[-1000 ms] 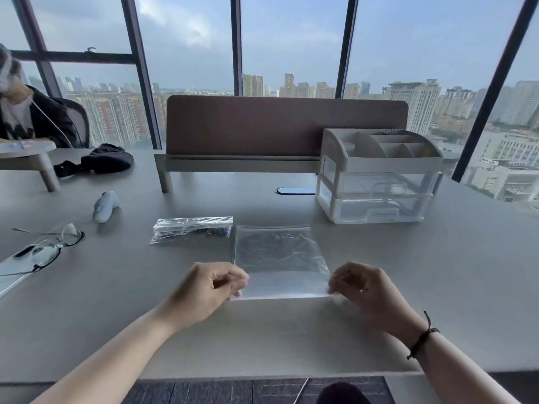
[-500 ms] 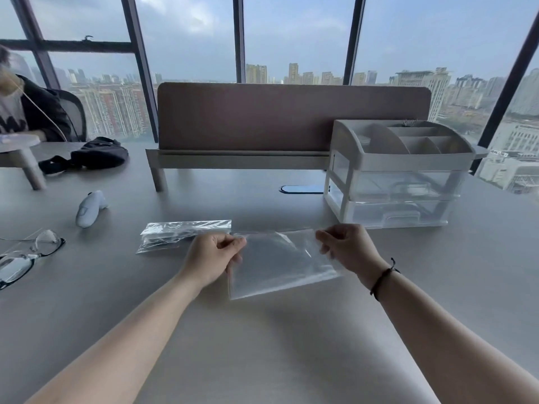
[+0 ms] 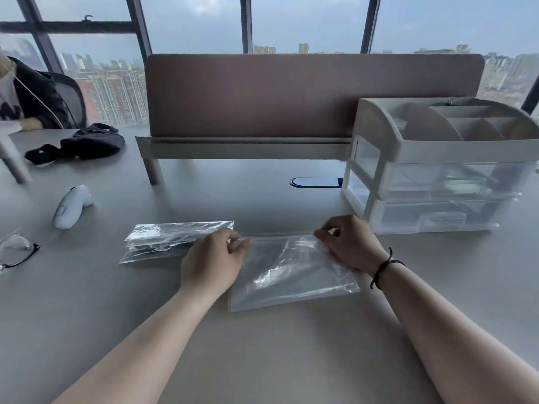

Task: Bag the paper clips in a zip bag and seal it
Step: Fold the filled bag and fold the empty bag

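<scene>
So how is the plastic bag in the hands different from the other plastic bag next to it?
The zip bag is pinched at its top corners by the left hand and right hand; the other bag lies untouched on the table. The zip bag is spread out wide and looks empty; the other bag is narrower, folded, with something dark inside. Both are clear plastic.

Left hand (image 3: pixel 214 265) and right hand (image 3: pixel 348 243) pinching far corners of clear zip bag (image 3: pixel 291 275) on grey table (image 3: pixel 87 301), second plastic bag (image 3: pixel 172 239) just left, drawer organiser (image 3: pixel 437 167) behind right
</scene>
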